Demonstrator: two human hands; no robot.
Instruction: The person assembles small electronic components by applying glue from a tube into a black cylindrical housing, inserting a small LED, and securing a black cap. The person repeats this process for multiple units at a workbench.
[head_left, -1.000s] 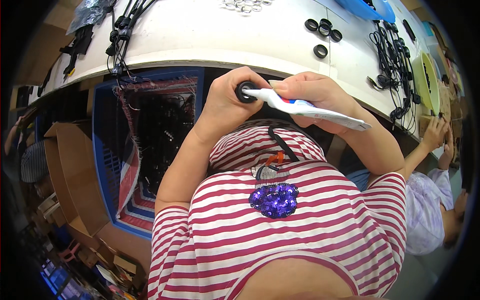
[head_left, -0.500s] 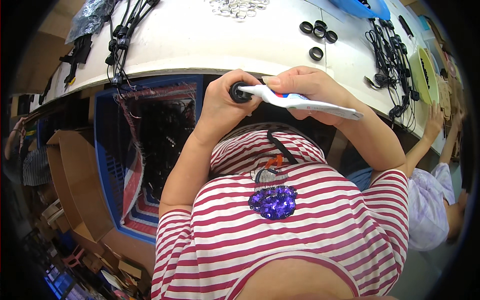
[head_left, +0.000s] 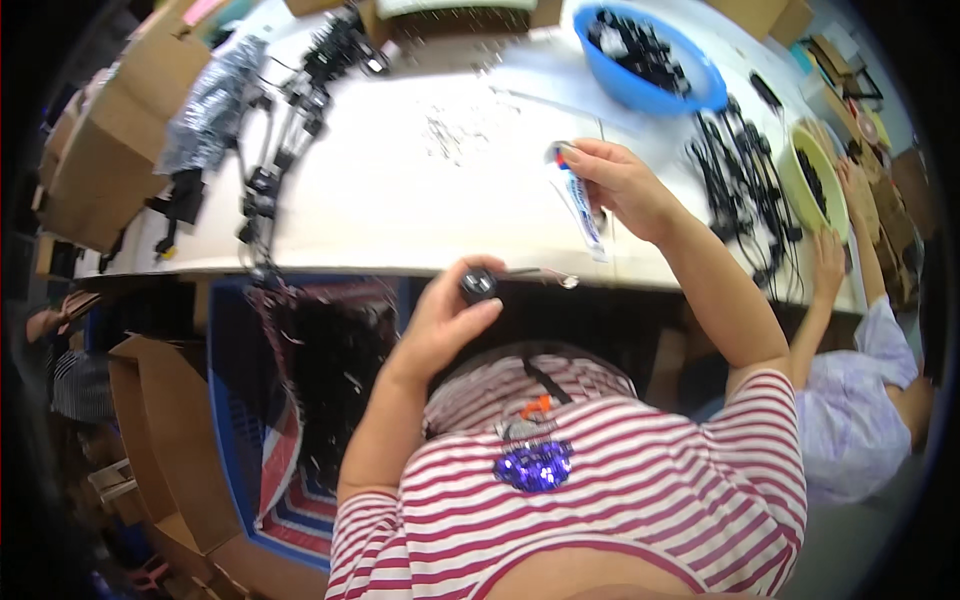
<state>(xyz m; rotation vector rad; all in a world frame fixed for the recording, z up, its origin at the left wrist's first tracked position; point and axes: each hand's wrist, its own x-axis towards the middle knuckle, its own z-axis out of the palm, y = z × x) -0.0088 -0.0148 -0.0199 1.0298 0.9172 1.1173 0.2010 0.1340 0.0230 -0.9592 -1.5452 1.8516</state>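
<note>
Though set well apart, to be entered as both occupied: left hand (head_left: 438, 322) and right hand (head_left: 625, 190). Held in the left, just at the front edge of the white-topped bench (head_left: 365, 205): one small round glossy black part (head_left: 478, 286), with fingers curled about it (thin dark wire with a pale end (head_left: 569, 283) reaching out beside it to the right; join unclear). Held in the right, pinched between thumb and fingers over the bench: one slim white squeeze tube with blue and red markings (head_left: 581, 205), slightly tilted.

Also on the bench: scattered small pale pieces (head_left: 450, 135), blurred; one blue plastic bowl (head_left: 648, 101) of black parts; black cables at the right (head_left: 745, 190) and at the left (head_left: 262, 190); one crumpled clear plastic bag (head_left: 212, 110); one yellow-green plastic basin (head_left: 797, 187) near the hands of a co-worker in a pale lavender top (head_left: 855, 425).

Below, at left: one blue plastic crate (head_left: 225, 400) with striped lining and dark contents; beside it, one open brown cardboard box (head_left: 165, 430).
</note>
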